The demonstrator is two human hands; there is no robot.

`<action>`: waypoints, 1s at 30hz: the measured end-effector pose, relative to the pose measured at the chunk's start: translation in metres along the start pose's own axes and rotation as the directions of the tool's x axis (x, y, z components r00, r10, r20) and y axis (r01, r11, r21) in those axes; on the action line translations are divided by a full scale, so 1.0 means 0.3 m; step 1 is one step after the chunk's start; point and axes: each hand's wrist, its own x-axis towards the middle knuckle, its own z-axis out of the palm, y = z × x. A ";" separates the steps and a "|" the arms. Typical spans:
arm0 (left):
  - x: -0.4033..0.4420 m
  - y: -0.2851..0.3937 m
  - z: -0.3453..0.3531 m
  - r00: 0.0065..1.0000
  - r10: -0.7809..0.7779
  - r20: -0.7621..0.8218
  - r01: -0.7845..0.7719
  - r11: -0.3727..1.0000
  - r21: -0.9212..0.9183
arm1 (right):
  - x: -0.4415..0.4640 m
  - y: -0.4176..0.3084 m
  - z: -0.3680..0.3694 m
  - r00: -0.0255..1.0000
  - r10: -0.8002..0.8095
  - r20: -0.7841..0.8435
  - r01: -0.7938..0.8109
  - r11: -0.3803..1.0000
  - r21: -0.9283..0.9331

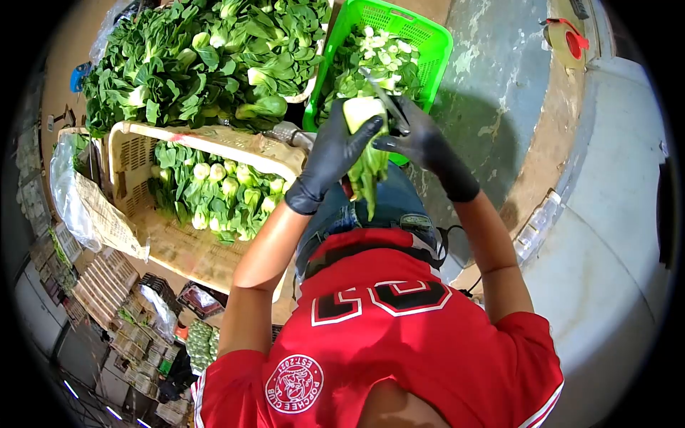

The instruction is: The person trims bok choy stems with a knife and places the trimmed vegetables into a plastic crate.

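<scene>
A head of bok choy (362, 113) is in my left hand (335, 151), which wears a black glove; its pale base points up and its leaves hang down. My right hand (428, 146), also gloved in black, is closed round a knife (386, 96) whose blade lies beside the pale base. Both hands are above my lap, at the near end of a bright green basket (443, 53). Cut pale pieces and loose green leaves (378, 53) lie in that basket.
A big heap of bok choy (207, 60) fills the upper left. Below it, a cream plastic basket (132, 167) holds bok choy in rows (221, 187). A tape dispenser (569, 43) is at the upper right. Crates and plastic bags stand at the lower left.
</scene>
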 end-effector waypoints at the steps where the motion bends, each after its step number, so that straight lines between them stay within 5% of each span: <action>1: 0.007 0.003 0.004 1.000 0.000 0.016 0.001 1.000 -0.005 | 0.011 -0.004 -0.002 0.994 0.110 -0.005 -0.109 0.989 0.101; 4: 0.033 -0.008 -0.025 0.976 -0.057 0.211 0.082 0.990 -0.112 | 0.039 -0.022 -0.081 0.958 0.230 0.173 -0.253 0.959 0.127; 8: 0.039 0.028 -0.062 0.909 -0.041 0.416 0.035 0.999 0.022 | 0.020 0.036 -0.144 0.879 0.305 0.367 -0.385 0.907 0.169; 11: 0.080 0.018 -0.083 0.790 -0.035 0.612 0.192 0.962 -0.194 | 0.022 0.022 -0.175 0.779 0.383 0.497 -0.563 0.777 0.283; 14: 0.085 -0.077 -0.076 0.844 0.035 0.535 0.145 0.946 -0.291 | -0.031 0.108 -0.178 0.750 0.378 0.542 -0.618 0.694 0.371; 16: 0.142 -0.163 -0.070 0.667 0.083 0.740 0.378 0.819 -0.432 | -0.076 0.082 -0.173 0.779 0.351 0.519 -0.612 0.606 0.508; 18: 0.147 -0.138 -0.069 0.823 -0.073 0.563 0.368 0.824 -0.431 | -0.119 -0.027 -0.160 0.823 0.382 0.420 -0.565 0.481 0.670; 19: 0.150 -0.124 -0.060 0.939 0.021 0.344 -0.016 1.000 -0.016 | -0.148 -0.148 -0.130 0.836 0.433 0.338 -0.514 0.400 0.759; 20: 0.143 -0.196 -0.039 0.977 0.089 0.192 -0.149 0.935 0.323 | -0.151 -0.141 -0.129 0.828 0.457 0.325 -0.497 0.330 0.802; 22: 0.108 -0.147 -0.047 0.958 0.171 0.230 -0.207 0.968 0.143 | -0.127 -0.040 -0.133 0.801 0.476 0.365 -0.500 0.195 0.844; 23: 0.069 -0.105 -0.047 0.928 0.050 0.369 -0.010 0.994 -0.108 | -0.139 0.017 -0.134 0.780 0.475 0.408 -0.561 0.243 0.791; 25: 0.036 -0.112 -0.009 0.855 0.029 0.518 0.144 0.946 -0.290 | -0.097 0.042 -0.127 0.733 0.471 0.491 -0.664 0.339 0.666; 27: -0.023 -0.064 -0.001 0.869 -0.039 0.494 0.303 0.830 -0.468 | -0.056 0.026 -0.056 0.931 0.267 0.249 -0.344 0.870 0.354; 28: -0.037 -0.096 0.003 0.895 -0.057 0.442 0.310 0.793 -0.525 | -0.025 -0.013 -0.054 0.994 0.078 0.083 -0.077 0.997 -0.013; 30: -0.063 -0.107 -0.013 0.947 -0.115 0.301 0.271 0.788 -0.553 | -0.015 -0.090 -0.111 0.962 0.263 0.076 -0.192 0.847 -0.496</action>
